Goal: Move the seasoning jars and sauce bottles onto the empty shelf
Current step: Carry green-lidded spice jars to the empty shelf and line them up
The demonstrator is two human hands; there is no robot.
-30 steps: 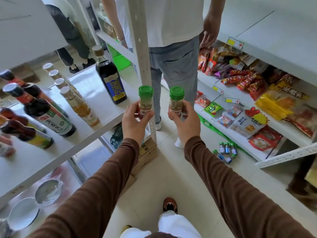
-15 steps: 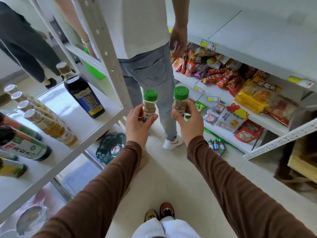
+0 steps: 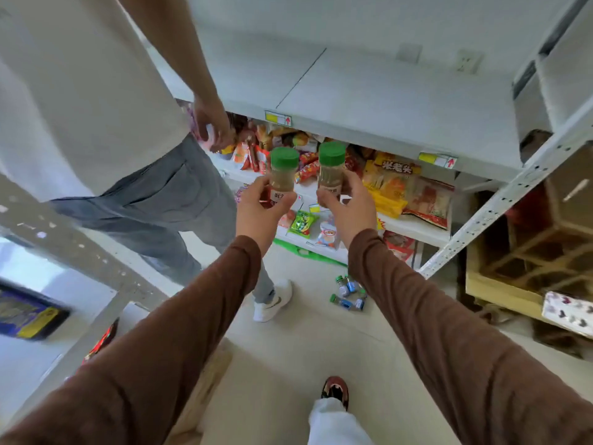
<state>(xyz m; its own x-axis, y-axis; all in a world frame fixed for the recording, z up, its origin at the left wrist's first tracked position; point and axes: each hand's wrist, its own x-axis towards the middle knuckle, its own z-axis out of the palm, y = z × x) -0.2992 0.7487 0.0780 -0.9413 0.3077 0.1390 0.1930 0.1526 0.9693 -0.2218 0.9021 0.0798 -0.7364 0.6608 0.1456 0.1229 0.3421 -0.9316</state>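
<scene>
Head view: left hand [image 3: 260,216] grips one green-capped jar [image 3: 282,178], fingers curled round its base. Right hand [image 3: 348,210] likewise holds a second jar [image 3: 330,175]; caps stand above fingertips.

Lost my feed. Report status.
Left hand grips one green-capped seasoning jar, right hand another. Empty shelf ahead. Bystander close on the left.

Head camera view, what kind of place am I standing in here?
Most likely a small grocery shop or its stockroom. White metal shelving carries price tags on its front edge, packaged snacks fill the shelf below, and each hand holds a green-capped seasoning jar.
</scene>
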